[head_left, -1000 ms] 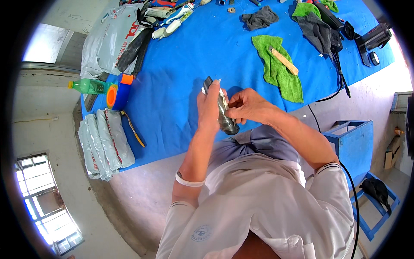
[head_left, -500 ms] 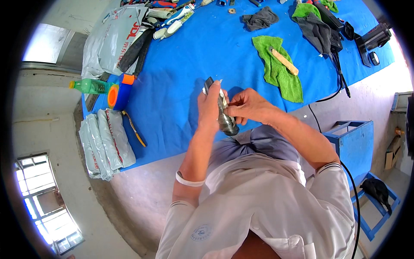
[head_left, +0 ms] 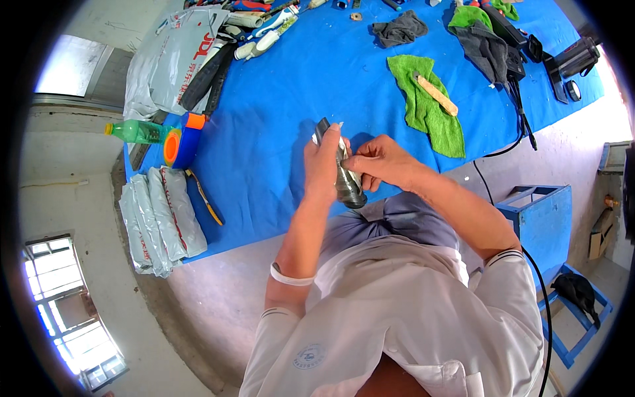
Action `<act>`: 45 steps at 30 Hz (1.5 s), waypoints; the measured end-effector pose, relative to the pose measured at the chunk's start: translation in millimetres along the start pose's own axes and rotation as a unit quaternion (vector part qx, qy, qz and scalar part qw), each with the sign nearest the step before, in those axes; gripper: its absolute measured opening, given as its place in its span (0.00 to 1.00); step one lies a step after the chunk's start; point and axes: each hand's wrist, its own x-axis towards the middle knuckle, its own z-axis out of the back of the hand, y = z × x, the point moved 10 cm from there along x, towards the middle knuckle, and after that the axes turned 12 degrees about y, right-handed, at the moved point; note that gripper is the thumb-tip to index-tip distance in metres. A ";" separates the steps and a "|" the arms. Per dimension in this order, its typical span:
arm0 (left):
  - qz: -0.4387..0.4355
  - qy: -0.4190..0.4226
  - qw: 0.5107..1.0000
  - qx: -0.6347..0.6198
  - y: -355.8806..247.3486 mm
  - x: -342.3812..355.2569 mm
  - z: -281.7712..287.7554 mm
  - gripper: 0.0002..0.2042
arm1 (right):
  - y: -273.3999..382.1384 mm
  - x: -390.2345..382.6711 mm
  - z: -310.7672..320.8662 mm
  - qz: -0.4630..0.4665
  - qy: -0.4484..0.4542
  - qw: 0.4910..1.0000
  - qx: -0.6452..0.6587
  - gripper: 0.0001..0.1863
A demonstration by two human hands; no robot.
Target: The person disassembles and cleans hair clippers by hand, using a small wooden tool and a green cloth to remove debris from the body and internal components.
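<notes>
A dark, shiny, elongated object [head_left: 349, 190] with a rounded lower end is held over the near edge of the blue-covered table. Its exact kind does not show; whitish patches are visible on its upper part. My left hand [head_left: 320, 165] is wrapped around its upper portion, thumb along the top. From the right, my right hand [head_left: 387, 161] presses pinched fingers against its side around the middle. Whether those fingertips hold a small piece of it is too small to tell.
A green cloth [head_left: 423, 99] with a wooden-handled tool [head_left: 436, 94] lies beyond my right hand. To the left are grey plastic packets [head_left: 165, 215], a blue and orange tape dispenser [head_left: 188, 142] and a green bottle [head_left: 139, 132]. A blue stool [head_left: 542, 221] stands at right.
My right fingertips have shifted slightly up along the object's side. The left hand keeps its grip in nearly the same place.
</notes>
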 end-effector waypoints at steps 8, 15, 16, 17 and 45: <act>0.001 0.005 1.000 -0.022 0.2 -1.7 -1.3 0.15 | 0.5 0.7 0.8 0.001 -0.011 0.999 -0.034 0.16; -0.001 -0.003 1.000 0.020 -1.3 2.7 -4.5 0.15 | -1.3 1.9 5.3 -0.002 -0.018 0.999 -0.027 0.15; -0.003 0.002 1.000 0.024 -1.2 3.4 -5.0 0.15 | -2.0 1.9 5.6 -0.004 -0.018 1.000 -0.022 0.14; -0.004 0.007 1.000 0.029 -0.7 4.3 -5.4 0.15 | -2.3 1.4 6.0 -0.001 -0.018 1.000 -0.020 0.14; -0.005 0.029 0.999 -0.018 2.6 1.6 2.7 0.17 | -3.5 1.8 1.2 0.038 0.039 0.998 -0.043 0.14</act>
